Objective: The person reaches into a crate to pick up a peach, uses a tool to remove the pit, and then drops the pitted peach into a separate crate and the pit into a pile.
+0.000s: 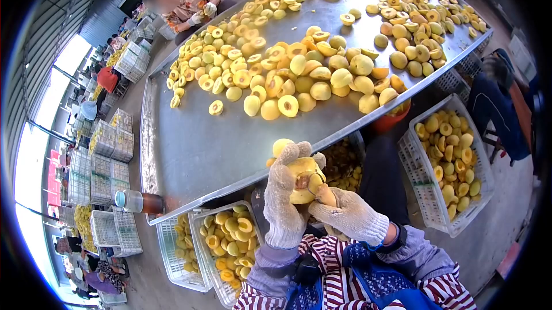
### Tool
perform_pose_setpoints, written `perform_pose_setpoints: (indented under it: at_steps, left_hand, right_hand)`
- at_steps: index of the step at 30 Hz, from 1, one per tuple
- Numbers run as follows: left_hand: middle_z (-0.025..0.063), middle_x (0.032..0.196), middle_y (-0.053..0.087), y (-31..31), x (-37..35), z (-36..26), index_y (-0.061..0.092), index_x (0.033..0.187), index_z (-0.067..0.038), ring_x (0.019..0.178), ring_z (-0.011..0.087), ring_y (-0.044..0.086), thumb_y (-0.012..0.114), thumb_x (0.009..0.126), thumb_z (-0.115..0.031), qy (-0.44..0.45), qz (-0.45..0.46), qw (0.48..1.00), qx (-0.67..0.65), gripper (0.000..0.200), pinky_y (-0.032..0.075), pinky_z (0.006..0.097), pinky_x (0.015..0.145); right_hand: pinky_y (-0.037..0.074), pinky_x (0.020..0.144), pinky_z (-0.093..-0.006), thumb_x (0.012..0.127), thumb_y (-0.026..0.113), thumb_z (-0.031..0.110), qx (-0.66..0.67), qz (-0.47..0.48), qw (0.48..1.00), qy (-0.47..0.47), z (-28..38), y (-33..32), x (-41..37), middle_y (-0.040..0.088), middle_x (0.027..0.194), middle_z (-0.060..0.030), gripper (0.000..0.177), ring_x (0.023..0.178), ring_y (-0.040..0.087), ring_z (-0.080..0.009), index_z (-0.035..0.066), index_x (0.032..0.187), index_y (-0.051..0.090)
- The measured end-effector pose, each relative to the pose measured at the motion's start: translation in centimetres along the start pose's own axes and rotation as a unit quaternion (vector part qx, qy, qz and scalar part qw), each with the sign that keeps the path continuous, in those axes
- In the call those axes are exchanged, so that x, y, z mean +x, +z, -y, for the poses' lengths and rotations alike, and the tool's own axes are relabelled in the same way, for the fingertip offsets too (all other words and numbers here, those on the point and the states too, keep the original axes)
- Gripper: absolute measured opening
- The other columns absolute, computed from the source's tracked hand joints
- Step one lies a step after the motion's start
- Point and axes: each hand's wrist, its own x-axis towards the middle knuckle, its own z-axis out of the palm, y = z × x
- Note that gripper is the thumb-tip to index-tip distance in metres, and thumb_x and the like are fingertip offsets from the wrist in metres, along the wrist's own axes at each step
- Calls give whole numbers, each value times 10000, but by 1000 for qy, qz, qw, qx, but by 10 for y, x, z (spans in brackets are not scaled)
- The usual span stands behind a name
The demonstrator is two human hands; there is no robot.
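Opened yellow fruit (303,179), held just outside the near edge of a metal table (195,155). Table: largest element, with a heap of similar fruit (299,68) spreading from its middle to its far edge. White crates (422,195), loaded with fruit, stand below the near edge. Left hand (283,192), gloved: fingers curled around the opened fruit. Right hand (348,215), gloved: bent against the fruit's right side; its grip cannot be told. Bottle (138,201): near left corner.
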Motion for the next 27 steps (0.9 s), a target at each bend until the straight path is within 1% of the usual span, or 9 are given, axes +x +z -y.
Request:
perform_pose_setpoints:
  at_steps: [6,9,11,14,18,21,22,25,27]
  left_hand:
    - [170,1416,497,-6,-9,8,464,1400,25,1250,316,547,507,1024,-411,58,14,997,40,577,456,432,1043]
    - [182,1436,478,-4,-17,13,465,1401,-17,1258,312,526,562,986,-451,129,24,985,113,608,439,417,1056]
    - [189,1450,465,-11,-19,7,476,1394,10,1262,296,526,551,996,-432,121,50,975,182,599,427,389,1056]
    - [200,1444,471,-7,-17,-6,479,1395,16,1278,298,513,523,1020,-372,156,99,939,289,541,432,392,1048]
    - [255,1404,492,-4,-14,-7,562,1320,9,1280,405,504,574,958,-130,271,134,866,398,388,418,454,1075]
    - [270,1411,475,-8,-10,-4,557,1333,-15,1273,438,501,591,929,-104,357,167,761,516,415,430,462,1062]
    - [258,1361,528,-2,-7,-3,597,1283,-13,1223,416,555,634,891,-79,381,154,747,522,399,464,436,1027]
    - [234,1268,607,7,4,-5,644,1199,6,1151,382,613,654,888,-65,312,143,811,474,319,496,403,985]
    - [207,1223,638,18,6,-11,661,1176,-15,1103,343,646,672,888,-75,212,115,845,478,294,517,373,945]
  right_hand:
    - [468,541,-228,953,614,289,-28,-5,1000,8,-1,1,0,626,734,-20,324,583,585,-80,20,1135,607]
    - [466,531,-230,954,620,299,-43,-10,997,-61,-9,4,0,623,720,-20,311,571,584,-80,24,1099,612]
    - [454,502,-229,954,624,305,-26,3,998,-60,-11,5,-1,607,686,-16,295,540,571,-79,28,1057,615]
    - [414,442,-227,954,641,321,34,78,996,-12,-10,-3,-4,565,623,-1,274,490,534,-72,49,980,610]
    - [362,387,-220,950,665,349,104,171,979,38,-9,-22,-5,521,581,17,279,443,484,-66,90,882,585]
    - [363,387,-222,940,681,379,128,217,967,-46,-32,-35,6,527,587,20,302,445,477,-63,103,866,582]
    - [366,393,-224,941,679,386,124,201,970,-57,-38,-35,10,528,591,25,303,451,475,-61,105,871,592]
    - [373,407,-223,945,679,383,180,231,956,21,-29,-41,5,532,594,26,292,481,497,-58,101,899,615]
    - [356,370,-234,957,660,385,198,206,956,-63,-29,-32,6,518,586,17,325,436,468,-67,86,848,594]
